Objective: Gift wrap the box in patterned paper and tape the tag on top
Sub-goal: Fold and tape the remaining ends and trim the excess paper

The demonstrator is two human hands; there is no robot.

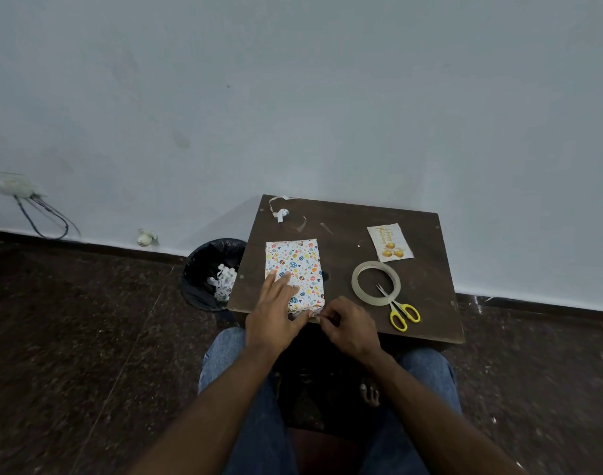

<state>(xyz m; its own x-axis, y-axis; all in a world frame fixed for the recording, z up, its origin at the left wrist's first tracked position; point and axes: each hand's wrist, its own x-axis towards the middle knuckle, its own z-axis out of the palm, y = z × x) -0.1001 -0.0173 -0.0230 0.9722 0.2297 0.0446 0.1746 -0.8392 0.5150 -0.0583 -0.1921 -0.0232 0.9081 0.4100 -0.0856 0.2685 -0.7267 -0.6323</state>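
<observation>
The box (298, 265), covered in white paper with a colourful pattern, lies flat on the left half of a small dark wooden table (348, 217). My left hand (276, 311) rests on its near left part with straight fingers, the thumb along the near end. My right hand (348, 325) is at the near end of the box with curled fingers, pinching at the paper fold there. The tag (390, 243), a white card with gold print, lies at the table's far right. A roll of clear tape (376, 282) sits to the right of the box.
Yellow-handled scissors (397, 308) lie with their tips inside the tape roll. Paper and tape scraps (282, 210) sit at the table's far left corner. A black bin (212, 272) with paper offcuts stands on the floor left of the table. My knees are under the near edge.
</observation>
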